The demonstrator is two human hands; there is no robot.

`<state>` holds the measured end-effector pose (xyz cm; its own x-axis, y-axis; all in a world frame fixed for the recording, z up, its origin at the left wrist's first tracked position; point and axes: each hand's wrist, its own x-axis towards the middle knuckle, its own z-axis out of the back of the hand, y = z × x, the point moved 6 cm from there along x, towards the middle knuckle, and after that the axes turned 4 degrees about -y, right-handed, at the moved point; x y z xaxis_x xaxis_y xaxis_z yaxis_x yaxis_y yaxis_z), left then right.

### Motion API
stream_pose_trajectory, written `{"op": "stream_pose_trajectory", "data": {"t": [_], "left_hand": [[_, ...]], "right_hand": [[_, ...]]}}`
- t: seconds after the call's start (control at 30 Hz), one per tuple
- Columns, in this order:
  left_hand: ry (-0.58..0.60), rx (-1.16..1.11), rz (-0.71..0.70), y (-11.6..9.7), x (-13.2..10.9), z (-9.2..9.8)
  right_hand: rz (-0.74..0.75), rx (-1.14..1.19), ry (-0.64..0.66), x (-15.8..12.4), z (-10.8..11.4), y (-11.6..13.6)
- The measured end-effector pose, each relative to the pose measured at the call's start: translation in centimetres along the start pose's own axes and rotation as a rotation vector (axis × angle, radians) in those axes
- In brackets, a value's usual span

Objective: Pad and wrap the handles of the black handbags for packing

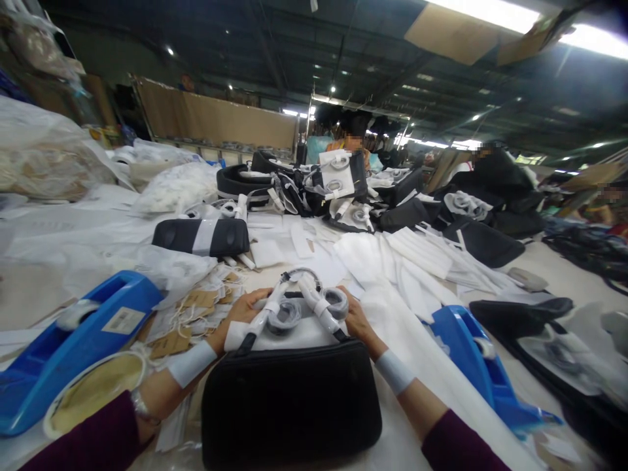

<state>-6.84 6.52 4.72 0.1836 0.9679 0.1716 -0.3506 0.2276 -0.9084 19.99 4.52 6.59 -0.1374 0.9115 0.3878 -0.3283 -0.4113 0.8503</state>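
A black handbag (pixel 292 405) lies in front of me, its smooth dark panel toward me. Its handle (pixel 299 275) is wrapped in white foam, and plastic-wrapped rings (pixel 283 315) hang at its sides. My left hand (pixel 248 313) grips the bag's far left edge beside a white foam piece, fingers curled in. On the other side my right hand (pixel 357 319) is closed at the far right edge, by the wrapped ring (pixel 336 302); its fingertips are partly hidden. Pale bands circle both forearms.
Blue tape dispensers stand left (pixel 118 307) and right (pixel 471 353). Near the left one are a round tub (pixel 98 392) and brown tags (pixel 199 301). White foam sheets (pixel 417 258) spread ahead, with another wrapped bag (pixel 201 235) and piled black bags (pixel 245 183). People are farther back.
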Motion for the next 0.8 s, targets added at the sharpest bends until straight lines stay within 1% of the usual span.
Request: {"op": "stream_pose_trajectory", "data": {"t": [0.13,0.27,0.4,0.53,0.6,0.67,0.73,0.77,0.8], "left_hand": [[-0.032,-0.053,0.103,0.4,-0.6,0.0],[-0.058,-0.027,0.163,0.1,-1.3,0.2],[-0.15,0.001,0.149,0.0,-1.3,0.2],[-0.197,-0.017,0.146,0.4,-0.2,0.1],[-0.237,-0.02,0.149,0.2,0.2,0.8],[-0.329,-0.003,0.139,-0.6,-0.2,2.4],[-0.418,-0.022,0.147,-1.7,-1.6,4.3],[-0.43,-0.073,0.178,-2.2,-2.6,4.9],[-0.405,-0.163,0.243,-2.5,-3.6,5.0]], "right_hand": [[-0.04,0.022,-0.055,0.1,-0.1,-0.2],[-0.054,0.052,-0.077,0.0,-0.2,-1.1],[-0.048,0.113,-0.126,0.0,-0.4,-2.1],[-0.068,0.126,-0.146,0.0,-0.6,-2.7],[-0.104,0.106,-0.156,-0.1,-0.5,-2.9],[-0.13,0.08,-0.17,-0.3,-0.4,-3.1],[-0.134,0.064,-0.181,-0.5,-0.4,-3.1],[-0.136,0.059,-0.19,-0.5,-0.4,-3.1],[-0.142,0.056,-0.196,-0.5,-0.5,-3.2]]}}
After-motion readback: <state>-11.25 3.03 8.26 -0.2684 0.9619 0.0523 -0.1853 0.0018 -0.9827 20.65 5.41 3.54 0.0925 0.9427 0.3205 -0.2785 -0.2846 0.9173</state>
